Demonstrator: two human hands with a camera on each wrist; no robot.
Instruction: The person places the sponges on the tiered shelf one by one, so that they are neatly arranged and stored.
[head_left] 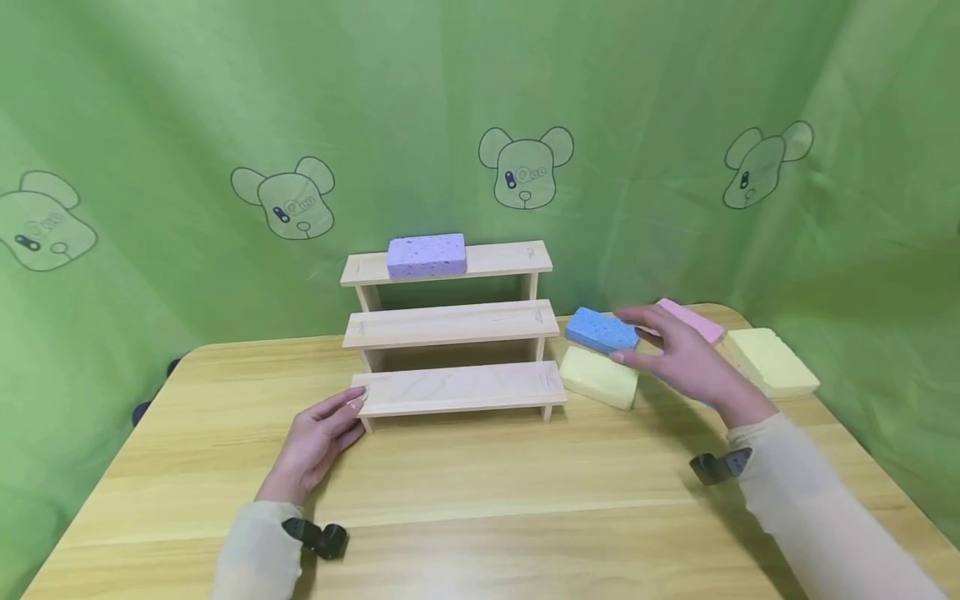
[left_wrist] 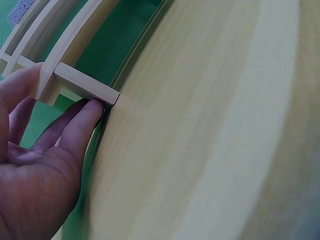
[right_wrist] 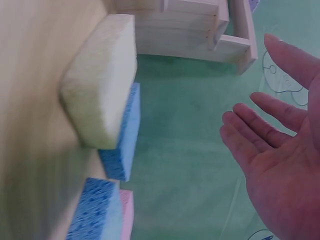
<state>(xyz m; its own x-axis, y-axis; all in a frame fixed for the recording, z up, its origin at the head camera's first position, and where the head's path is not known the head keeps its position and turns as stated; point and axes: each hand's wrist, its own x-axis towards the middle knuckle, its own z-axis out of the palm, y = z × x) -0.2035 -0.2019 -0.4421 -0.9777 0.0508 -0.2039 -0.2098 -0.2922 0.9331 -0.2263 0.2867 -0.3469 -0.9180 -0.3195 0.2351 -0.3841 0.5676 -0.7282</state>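
Note:
A three-tier wooden shelf [head_left: 450,392] stands on the table, with a purple sponge [head_left: 427,255] lying on its top tier. My left hand [head_left: 311,446] holds the left end of the lowest tier, fingers against the board end and the leg [left_wrist: 87,84]. Over the sponges to the right of the shelf hovers my right hand [head_left: 686,358], thumb and fingers spread, nothing held in it. Nearest to its fingertips is a blue sponge [head_left: 598,328]; a pale yellow sponge [head_left: 598,379] lies just in front of that, by the shelf's right end.
Behind the right hand lie a pink sponge [head_left: 696,322] and another pale yellow sponge [head_left: 776,362]. A second blue sponge [right_wrist: 92,210] shows in the right wrist view, mostly hidden by the hand in the head view. Green curtain [head_left: 420,100] hangs behind the wooden table [head_left: 465,508].

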